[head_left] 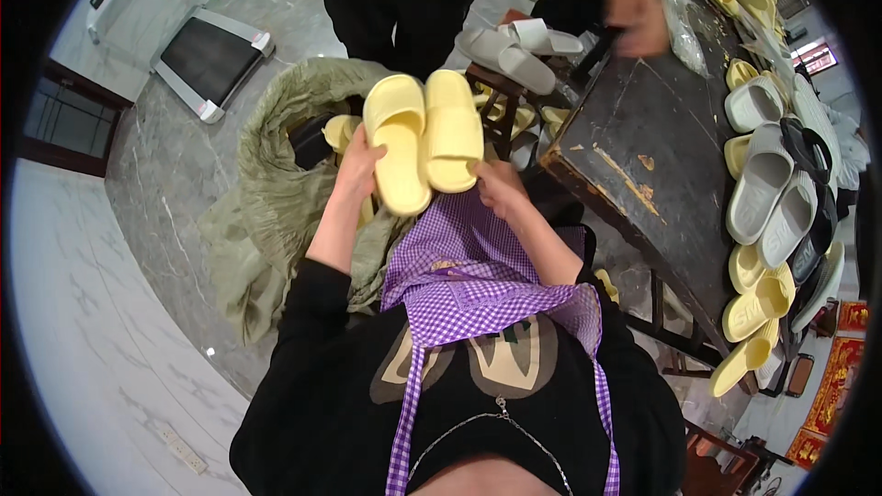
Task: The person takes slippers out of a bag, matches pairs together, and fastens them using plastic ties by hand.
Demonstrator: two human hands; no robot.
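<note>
A pair of pale yellow slippers is raised side by side in front of my apron. My left hand (358, 168) grips the left slipper (398, 165) by its outer edge, thumb on top; this one shows its footbed and open heel end toward me. With thumb and fingers my right hand (501, 189) pinches the right slipper (456, 119) near its lower end, and that one points the opposite way. The two slippers touch or nearly touch along their inner edges. Behind my left hand, a large olive woven sack (280, 165) stands with its mouth wide, more yellow slippers inside it.
A worn black table (634, 152) stands to the right, with grey slippers (761, 182) and yellow and black ones lined along its far edge. Grey and white slippers (519, 60) lie on a stool ahead. People stand beyond; one blurred hand (636, 14) hovers over the table. A treadmill (216, 64) stands far left.
</note>
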